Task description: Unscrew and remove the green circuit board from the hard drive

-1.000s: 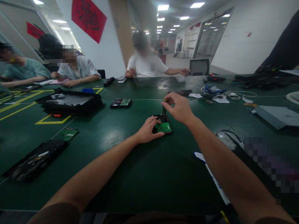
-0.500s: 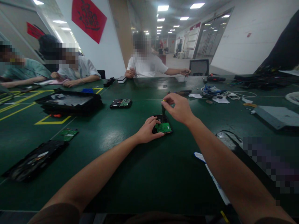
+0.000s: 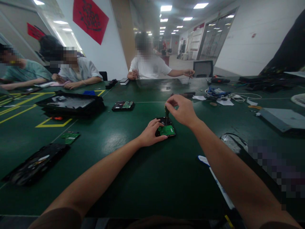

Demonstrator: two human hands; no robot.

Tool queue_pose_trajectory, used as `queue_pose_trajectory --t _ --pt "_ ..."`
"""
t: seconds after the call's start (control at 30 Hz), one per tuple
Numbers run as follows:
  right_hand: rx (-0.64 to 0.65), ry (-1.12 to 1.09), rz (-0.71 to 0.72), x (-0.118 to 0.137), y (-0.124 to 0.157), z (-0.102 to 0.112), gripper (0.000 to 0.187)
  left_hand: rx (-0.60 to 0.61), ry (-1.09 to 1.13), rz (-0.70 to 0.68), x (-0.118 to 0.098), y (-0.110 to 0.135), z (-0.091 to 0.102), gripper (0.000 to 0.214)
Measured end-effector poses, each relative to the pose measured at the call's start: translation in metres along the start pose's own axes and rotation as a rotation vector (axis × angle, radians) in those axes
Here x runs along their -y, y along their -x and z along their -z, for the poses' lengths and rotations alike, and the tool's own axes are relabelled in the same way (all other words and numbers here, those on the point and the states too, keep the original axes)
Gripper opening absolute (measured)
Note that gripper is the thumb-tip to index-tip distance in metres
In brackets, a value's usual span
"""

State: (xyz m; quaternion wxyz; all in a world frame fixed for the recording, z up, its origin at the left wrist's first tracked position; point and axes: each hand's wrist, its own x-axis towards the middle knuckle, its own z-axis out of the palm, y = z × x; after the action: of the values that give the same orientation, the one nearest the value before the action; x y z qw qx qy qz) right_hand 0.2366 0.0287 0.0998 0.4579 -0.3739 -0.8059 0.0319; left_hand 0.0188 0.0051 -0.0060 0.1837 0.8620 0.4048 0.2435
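Observation:
A hard drive (image 3: 163,121) lies on the green table in front of me, its green circuit board (image 3: 168,130) facing up. My left hand (image 3: 152,132) grips it from the left, thumb along the near edge and fingers over the far part. Above the drive, my right hand (image 3: 182,109) pinches the top of a small screwdriver (image 3: 167,112) with a dark handle and some yellow on it. The screwdriver stands upright, its thin shaft pointing down at the circuit board. Where exactly the tip touches is too small to tell.
Another hard drive (image 3: 123,105) lies farther off. At left are a black tray (image 3: 69,103), a loose circuit board (image 3: 71,137) and a black drive casing (image 3: 35,163). Cables (image 3: 218,92) and a grey metal box (image 3: 282,119) lie at right. Several people sit across the table.
The fingers of my right hand have shifted slightly on the screwdriver handle, which looks turned, with yellow now on its side. My left hand and the hard drive have stayed put.

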Motion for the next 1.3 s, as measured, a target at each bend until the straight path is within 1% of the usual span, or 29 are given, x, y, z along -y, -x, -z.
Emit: queue_pose_trajectory --t 0.07,0.17,0.27,0.47,0.6,0.73,0.83,0.97,1.07,1.17,1.3 --pt "-0.005 0.017 0.011 0.0004 -0.0001 0.0002 0.009 0.000 -0.001 0.000 -0.0002 0.0001 0.0003 0.068" --pt "-0.021 0.016 -0.024 0.0005 -0.0002 -0.0001 0.008 -0.003 0.004 0.001 0.0001 0.0004 0.0001 0.066" --pt "-0.020 -0.010 -0.052 0.0000 -0.0003 -0.0001 0.011 -0.006 0.008 0.003 0.0010 0.0004 -0.0005 0.066" --pt "-0.008 0.027 -0.003 0.0011 -0.0006 0.0007 0.009 -0.001 0.013 -0.004 0.0002 0.0004 0.0002 0.066" --pt "-0.021 0.038 -0.019 0.0007 -0.0006 -0.0002 0.007 -0.011 0.009 -0.001 -0.0001 0.0002 -0.0004 0.066" --pt "-0.016 0.006 -0.045 -0.0005 -0.0003 -0.0002 0.011 -0.020 0.013 -0.013 0.0009 0.0001 -0.0014 0.066" --pt "-0.004 0.020 -0.010 0.0000 -0.0001 0.0008 0.012 -0.015 0.015 -0.010 0.0004 0.0001 -0.0009 0.066" --pt "-0.016 0.021 0.020 0.0001 0.0001 0.0005 0.008 -0.009 0.012 -0.004 -0.0017 0.0004 0.0008 0.066" --pt "-0.031 0.003 0.000 -0.0012 0.0001 -0.0006 0.005 -0.006 0.019 0.000 -0.0024 0.0006 0.0010 0.066" --pt "-0.027 -0.007 -0.020 -0.0016 0.0001 -0.0003 0.009 -0.009 0.020 0.002 -0.0019 0.0007 0.0006 0.066" --pt "-0.008 0.017 0.018 0.0000 -0.0002 0.0013 0.011 -0.009 0.018 -0.005 -0.0018 0.0008 0.0008 0.065"
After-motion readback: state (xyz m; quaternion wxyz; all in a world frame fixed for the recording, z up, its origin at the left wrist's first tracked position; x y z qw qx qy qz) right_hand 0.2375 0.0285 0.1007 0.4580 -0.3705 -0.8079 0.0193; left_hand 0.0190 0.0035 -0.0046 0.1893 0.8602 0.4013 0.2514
